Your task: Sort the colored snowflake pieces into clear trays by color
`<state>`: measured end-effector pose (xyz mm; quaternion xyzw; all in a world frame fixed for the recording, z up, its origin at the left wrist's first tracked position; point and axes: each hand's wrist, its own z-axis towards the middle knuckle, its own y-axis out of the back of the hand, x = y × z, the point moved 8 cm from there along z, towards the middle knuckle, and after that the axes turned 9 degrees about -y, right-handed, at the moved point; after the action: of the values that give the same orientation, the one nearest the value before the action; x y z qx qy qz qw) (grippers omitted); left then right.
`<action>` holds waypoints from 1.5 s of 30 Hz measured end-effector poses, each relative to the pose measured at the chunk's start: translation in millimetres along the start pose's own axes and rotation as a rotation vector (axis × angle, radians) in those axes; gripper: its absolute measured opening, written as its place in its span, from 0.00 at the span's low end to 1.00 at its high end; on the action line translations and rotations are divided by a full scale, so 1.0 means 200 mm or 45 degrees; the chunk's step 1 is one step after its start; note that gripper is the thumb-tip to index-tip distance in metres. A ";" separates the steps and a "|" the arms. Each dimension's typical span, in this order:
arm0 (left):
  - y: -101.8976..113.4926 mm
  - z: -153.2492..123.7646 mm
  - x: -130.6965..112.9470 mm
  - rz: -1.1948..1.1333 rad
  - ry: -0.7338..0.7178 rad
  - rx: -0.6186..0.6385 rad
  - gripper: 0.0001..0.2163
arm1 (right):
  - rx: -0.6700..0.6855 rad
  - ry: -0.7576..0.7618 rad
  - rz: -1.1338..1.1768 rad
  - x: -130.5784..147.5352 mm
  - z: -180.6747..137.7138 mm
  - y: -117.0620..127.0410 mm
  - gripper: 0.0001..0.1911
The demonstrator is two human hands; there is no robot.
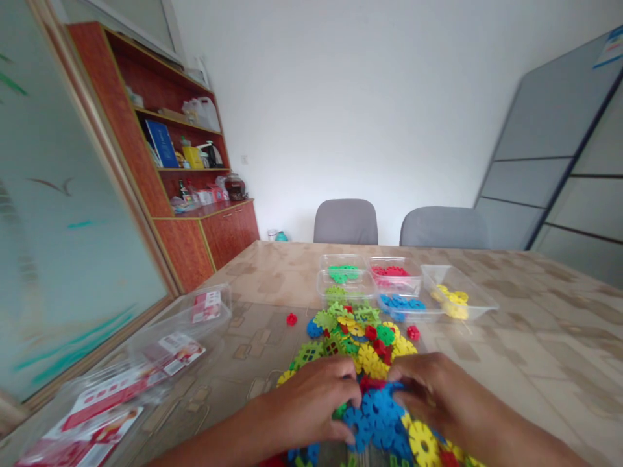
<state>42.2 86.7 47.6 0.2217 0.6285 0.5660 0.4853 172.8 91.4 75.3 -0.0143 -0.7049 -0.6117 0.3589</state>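
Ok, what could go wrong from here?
Blue pieces between the left hand and right hand could slip back into the mixed pile. The clear tub holding blue sits close beside the clear tub holding yellow, so a stray drop might mix colours.

On my feed I have a wide tan tabletop point(535, 363) with brown block-like patches, and on its near side a heaped pile of plastic pieces point(372, 358) in green, yellow, blue and red. I see one red piece point(291, 319) apart on the pile's left, another red piece point(413, 333) at its right, clear plastic boxes point(479, 305) of sorted colors beyond, and clear packaging point(178, 351) with red-and-white printing far left.
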 end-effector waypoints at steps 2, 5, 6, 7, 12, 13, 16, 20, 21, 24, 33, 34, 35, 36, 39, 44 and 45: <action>0.00 0.00 0.01 -0.016 0.020 -0.002 0.16 | 0.055 0.031 -0.018 0.00 -0.02 -0.06 0.06; 0.02 -0.01 0.02 -0.035 0.035 0.016 0.18 | 0.041 0.073 -0.083 0.01 -0.02 -0.13 0.11; 0.02 -0.01 0.02 -0.036 0.035 0.024 0.18 | 0.029 0.072 -0.116 0.02 -0.02 -0.14 0.13; 0.03 -0.01 0.02 -0.035 0.035 0.032 0.18 | 0.027 0.061 -0.151 0.02 -0.01 -0.16 0.15; 0.05 -0.01 0.01 -0.024 0.031 0.049 0.16 | 0.113 -0.033 -0.281 0.05 0.01 -0.22 0.21; 0.05 -0.01 0.00 -0.024 0.022 0.054 0.15 | 0.119 -0.043 -0.296 0.05 0.01 -0.22 0.21; 0.05 -0.01 -0.01 -0.023 -0.012 0.073 0.13 | 0.106 -0.044 -0.307 0.06 0.01 -0.23 0.22; 0.05 -0.01 -0.01 -0.021 -0.045 0.063 0.13 | 0.114 -0.060 -0.268 0.07 0.01 -0.24 0.23; 0.05 -0.01 -0.01 -0.024 -0.051 0.059 0.13 | 0.120 -0.066 -0.252 0.07 0.00 -0.24 0.23; 0.04 -0.01 -0.01 -0.038 -0.057 0.057 0.12 | 0.129 -0.068 -0.169 0.06 0.00 -0.26 0.23; 0.03 -0.02 0.05 -0.199 0.213 -0.061 0.11 | -0.022 -0.046 0.107 -0.02 0.06 -0.24 0.13; 0.02 -0.02 0.06 -0.221 0.248 -0.080 0.10 | -0.035 -0.047 0.136 -0.01 0.06 -0.23 0.13; 0.01 -0.01 0.07 -0.243 0.271 -0.100 0.10 | -0.039 -0.046 0.166 0.00 0.06 -0.23 0.12; 0.00 -0.01 0.07 -0.263 0.285 -0.124 0.10 | -0.037 -0.044 0.194 0.01 0.06 -0.23 0.11; -0.02 0.00 0.09 -0.323 0.326 -0.205 0.11 | -0.036 -0.017 0.251 0.03 0.06 -0.24 0.09; -0.07 0.00 0.13 -0.641 0.386 -0.274 0.12 | -0.045 0.005 0.245 0.02 0.06 -0.26 0.08; -0.08 0.00 0.13 -0.711 0.392 -0.288 0.11 | -0.041 -0.008 0.232 0.01 0.06 -0.26 0.08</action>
<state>34.7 104.9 24.1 -0.1022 0.6641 0.5042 0.5425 141.7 88.1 32.9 -0.0861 -0.6917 -0.5878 0.4107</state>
